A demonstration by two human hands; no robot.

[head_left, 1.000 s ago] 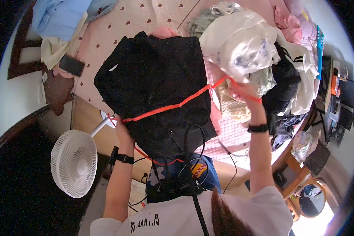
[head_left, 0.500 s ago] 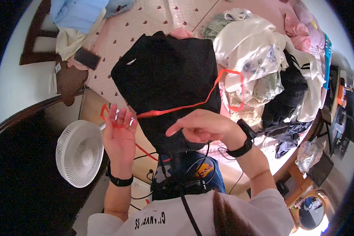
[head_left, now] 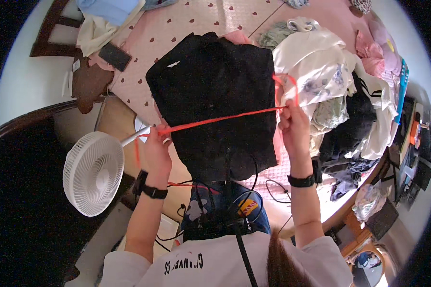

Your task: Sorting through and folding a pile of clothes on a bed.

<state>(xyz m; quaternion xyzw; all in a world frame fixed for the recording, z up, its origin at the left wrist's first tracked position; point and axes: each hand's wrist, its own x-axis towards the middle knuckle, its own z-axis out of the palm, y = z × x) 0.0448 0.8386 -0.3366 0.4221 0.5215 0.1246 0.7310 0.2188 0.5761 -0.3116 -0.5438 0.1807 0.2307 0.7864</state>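
A red ribbon (head_left: 225,118) is pulled straight across the lower half of a black garment (head_left: 215,71), which lies folded on the bed's edge. At the left end my left hand (head_left: 158,150) is closed round the ribbon, with a loose tail hanging beside it. My right hand (head_left: 294,126) pinches the ribbon past the garment's right side, and a loop of it curls above those fingers. More red ribbon runs below my left hand, toward my lap. Each wrist wears a black band.
A white fan (head_left: 95,174) stands close to my left forearm. Rumpled white and floral clothes (head_left: 316,62) are heaped right of the garment on the pink heart-patterned bedspread (head_left: 196,19). A phone (head_left: 115,57) lies at the far left. Black cables (head_left: 273,191) hang around my lap.
My right hand has moved right and up, from over the garment to its right side, and now grips the ribbon. My left hand has closed. The ribbon has gone from slack to straight.
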